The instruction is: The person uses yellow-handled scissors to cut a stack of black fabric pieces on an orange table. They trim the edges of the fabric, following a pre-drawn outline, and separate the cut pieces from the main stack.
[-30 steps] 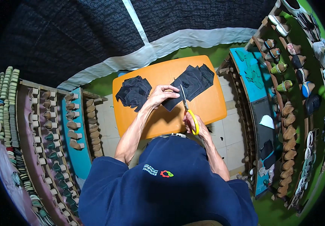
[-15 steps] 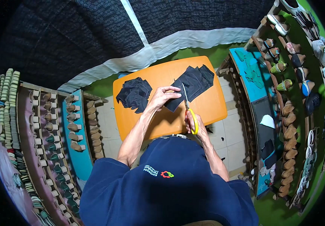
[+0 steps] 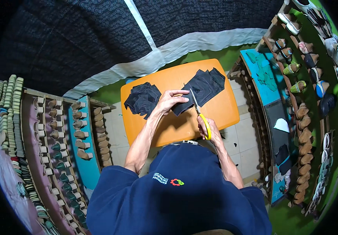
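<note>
On the table (image 3: pixel 225 111), the left hand (image 3: pixel 169 101) pinches cloth (image 3: pixel 182 108) and the right hand (image 3: pixel 213 130) clasps scissors (image 3: pixel 205 123), apparently mid-piece, with heaps (image 3: pixel 142 99) at nine and two o'clock, cut or uncut unclear.

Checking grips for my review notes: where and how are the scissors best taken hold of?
Probably by the yellow handles, coming from the near right, where the right hand grips: they form the near end, while the blades point away.
</note>
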`<action>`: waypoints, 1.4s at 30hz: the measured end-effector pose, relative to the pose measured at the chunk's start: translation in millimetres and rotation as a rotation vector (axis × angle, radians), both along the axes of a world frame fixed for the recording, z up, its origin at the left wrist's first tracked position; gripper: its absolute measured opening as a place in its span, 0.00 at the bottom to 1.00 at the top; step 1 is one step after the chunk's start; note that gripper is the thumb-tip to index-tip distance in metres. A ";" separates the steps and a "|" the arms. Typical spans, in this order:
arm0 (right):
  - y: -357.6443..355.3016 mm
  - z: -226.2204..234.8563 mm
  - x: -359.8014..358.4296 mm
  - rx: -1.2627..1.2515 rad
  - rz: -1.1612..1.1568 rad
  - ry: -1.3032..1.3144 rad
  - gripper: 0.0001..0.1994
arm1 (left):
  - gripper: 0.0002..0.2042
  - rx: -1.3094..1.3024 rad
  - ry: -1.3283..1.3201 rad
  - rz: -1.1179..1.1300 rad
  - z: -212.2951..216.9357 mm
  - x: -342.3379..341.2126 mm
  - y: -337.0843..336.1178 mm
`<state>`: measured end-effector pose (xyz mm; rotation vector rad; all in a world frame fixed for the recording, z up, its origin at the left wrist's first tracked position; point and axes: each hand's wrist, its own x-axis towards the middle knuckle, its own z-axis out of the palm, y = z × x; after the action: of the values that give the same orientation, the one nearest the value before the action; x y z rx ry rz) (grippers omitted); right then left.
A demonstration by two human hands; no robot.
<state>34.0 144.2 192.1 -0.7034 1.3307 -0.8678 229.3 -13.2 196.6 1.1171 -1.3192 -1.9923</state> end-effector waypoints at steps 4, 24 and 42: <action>-0.7 -2.7 -6.4 -0.011 0.029 0.038 0.26 | 0.21 0.012 0.012 -0.038 2.1 2.3 -3.5; 5.9 -0.4 -17.1 0.068 0.060 0.143 0.28 | 0.15 0.179 0.066 0.571 -39.1 34.9 -13.1; 11.8 -19.5 1.0 -0.189 0.189 0.392 0.24 | 0.29 -0.054 0.119 0.116 9.2 -1.8 -6.5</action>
<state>35.1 156.0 172.6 -1.1733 1.5081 -0.7308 227.5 -19.7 205.8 1.0106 -1.2129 -1.8968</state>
